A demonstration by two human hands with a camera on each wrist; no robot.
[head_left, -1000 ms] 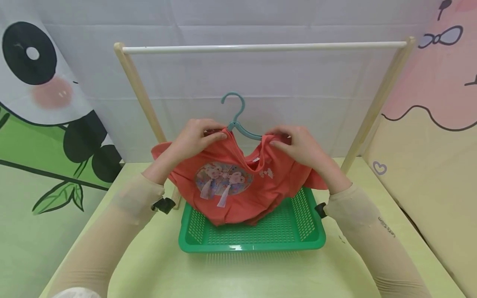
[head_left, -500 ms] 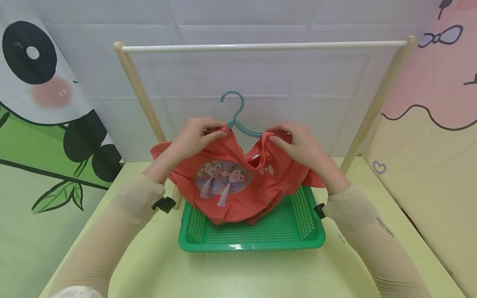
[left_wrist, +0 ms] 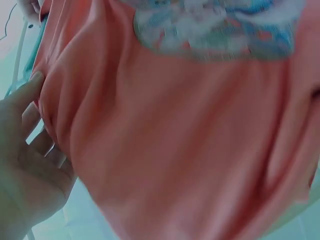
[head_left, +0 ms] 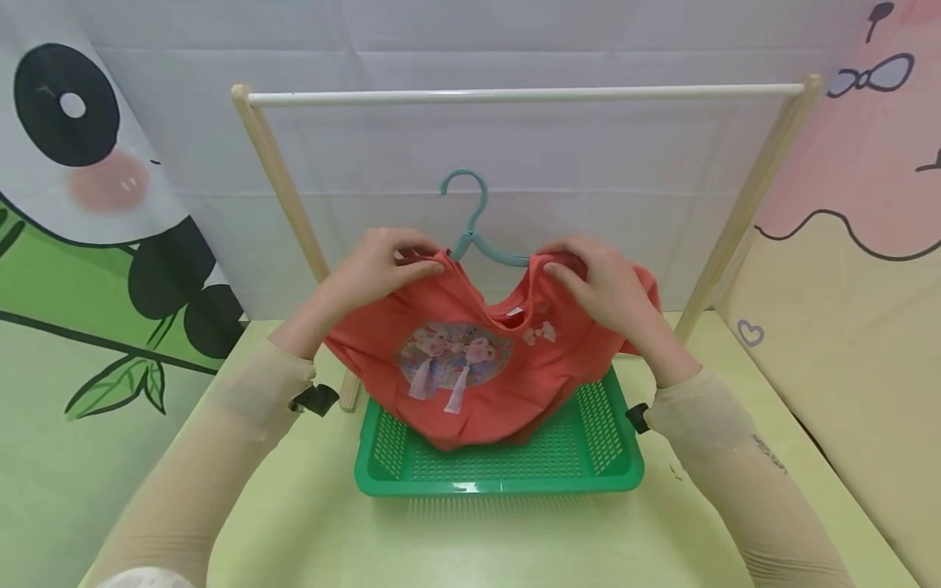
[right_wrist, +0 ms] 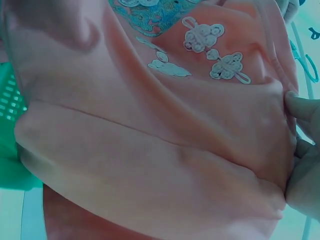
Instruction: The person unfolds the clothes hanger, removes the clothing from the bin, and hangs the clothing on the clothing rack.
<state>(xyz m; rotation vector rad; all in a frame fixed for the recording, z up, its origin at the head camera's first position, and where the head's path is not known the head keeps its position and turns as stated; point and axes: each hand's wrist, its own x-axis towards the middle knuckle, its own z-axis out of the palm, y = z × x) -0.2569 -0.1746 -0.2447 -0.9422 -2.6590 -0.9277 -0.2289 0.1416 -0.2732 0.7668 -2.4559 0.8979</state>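
A coral-red T-shirt (head_left: 470, 416) with a round floral patch and two tassels hangs between my hands over a green basket (head_left: 500, 487). My left hand (head_left: 382, 265) pinches its shoulder beside the neckline, thumb in front and fingers behind. On the other side of the neck, my right hand (head_left: 599, 282) pinches the opposite shoulder the same way. A teal clothes hanger (head_left: 478, 208) sits inside the shirt, its hook and upper arms showing above the collar while its ends are hidden by cloth. The left wrist view shows the thumb (left_wrist: 32, 90) pressed on the fabric.
Behind the shirt stands a clothes rack with a white rail (head_left: 515, 95) and wooden posts (head_left: 750, 208). The basket rests on a pale yellow-green table (head_left: 507, 547). Printed cloths with cartoon pictures hang at the left and right, and a plain white cloth at the back.
The hanger has risen slightly and shifted right, its arms now more level. My right hand has moved a little right, spreading the neckline, and the left sleeve end has slipped out of sight.
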